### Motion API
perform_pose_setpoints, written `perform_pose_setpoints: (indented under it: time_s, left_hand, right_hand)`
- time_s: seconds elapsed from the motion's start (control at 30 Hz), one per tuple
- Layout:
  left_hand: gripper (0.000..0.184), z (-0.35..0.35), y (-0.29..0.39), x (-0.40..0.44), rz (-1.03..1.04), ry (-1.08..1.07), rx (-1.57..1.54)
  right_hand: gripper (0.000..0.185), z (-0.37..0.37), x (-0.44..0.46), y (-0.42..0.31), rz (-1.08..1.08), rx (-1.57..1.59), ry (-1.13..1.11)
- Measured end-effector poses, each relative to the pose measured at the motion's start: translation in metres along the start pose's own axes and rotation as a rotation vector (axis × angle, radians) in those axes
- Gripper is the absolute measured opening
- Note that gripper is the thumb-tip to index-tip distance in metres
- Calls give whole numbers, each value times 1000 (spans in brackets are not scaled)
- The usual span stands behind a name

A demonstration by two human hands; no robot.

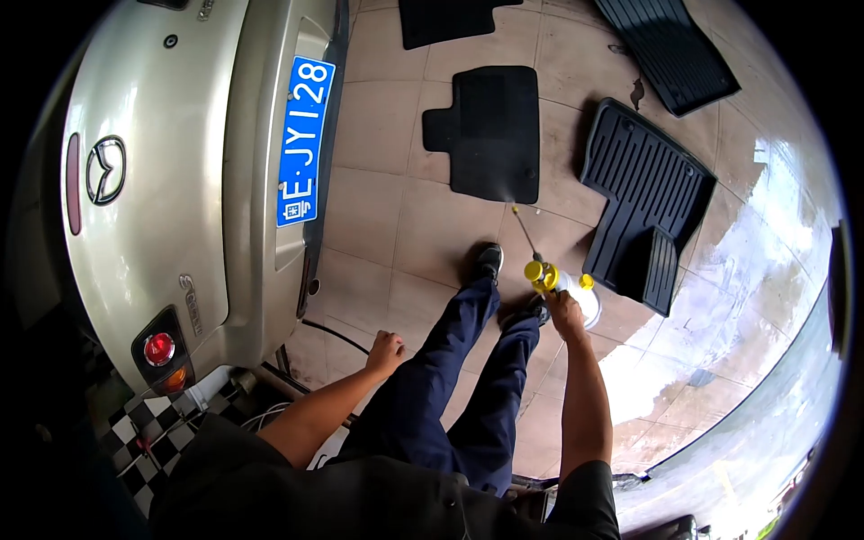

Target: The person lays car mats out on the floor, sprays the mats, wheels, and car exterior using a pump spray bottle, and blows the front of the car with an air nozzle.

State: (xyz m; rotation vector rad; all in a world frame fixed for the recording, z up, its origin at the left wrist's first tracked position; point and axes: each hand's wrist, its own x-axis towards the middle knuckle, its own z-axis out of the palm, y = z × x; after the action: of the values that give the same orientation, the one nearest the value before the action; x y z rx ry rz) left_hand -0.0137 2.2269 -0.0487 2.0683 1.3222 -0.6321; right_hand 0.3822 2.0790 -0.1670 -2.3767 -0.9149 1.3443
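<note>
My right hand point(565, 315) is wrapped round the top of a white sprayer point(587, 304) with yellow fittings. Its thin wand reaches forward, and the yellow nozzle point(516, 210) is close to the lower edge of a flat black floor mat point(495, 135). A faint mist shows between the nozzle and that mat. My left hand point(387, 349) hangs beside my left leg with its fingers curled in, and nothing shows in it.
A beige car point(171, 108) with a blue plate point(306, 139) stands at the left. A ridged black mat point(643, 189) lies at the right, with others point(670, 54) point(450, 20) farther off. Wet glare covers tiles at the right. A dark hose point(337, 334) crosses near my left hand.
</note>
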Motion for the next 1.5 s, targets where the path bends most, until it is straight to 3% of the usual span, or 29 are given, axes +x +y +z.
perform_pose_setpoints:
  time_s: [0.07,0.1,0.2,0.27,0.33,0.4,0.43,0.53,0.73,0.87,1.03,1.2,1.27,1.5]
  left_hand:
    - [18,-1,6,4,-27,-3,-53]
    - [18,0,5,6,-12,-9,-49]
    - [16,1,6,7,26,28,-80]
    - [17,-3,11,7,-8,-14,-46]
    - [17,-2,11,6,9,-40,-32]
    - [15,-4,18,7,-28,18,-39]
    - [13,-6,22,6,-61,-2,-54]
    - [12,-13,34,2,-26,-10,-18]
    - [10,-11,43,7,-5,-13,26]
    - [10,-14,51,13,59,1,-8]
    - [11,-13,51,16,68,23,3]
    - [12,-5,41,16,135,29,26]
    - [11,-5,43,16,53,-53,-49]
    - [11,-7,51,13,69,-37,-41]
  right_hand:
    - [28,16,-22,26,-49,-78,22]
    - [25,12,-35,26,32,12,49]
    - [39,23,-67,51,112,86,145]
    - [39,13,-96,54,252,158,139]
    - [38,13,-121,72,183,98,231]
    - [36,5,-140,86,387,455,289]
    - [33,-2,-147,95,490,785,321]
    - [33,-50,-159,99,575,1055,466]
    - [35,-91,-125,127,492,951,561]
    - [38,-129,-104,141,581,838,536]
    - [39,-156,-113,174,585,1027,603]
    - [39,-143,-148,193,594,1090,600]
    - [39,-133,-163,195,702,1018,546]
    - [41,-106,-212,185,788,1022,422]
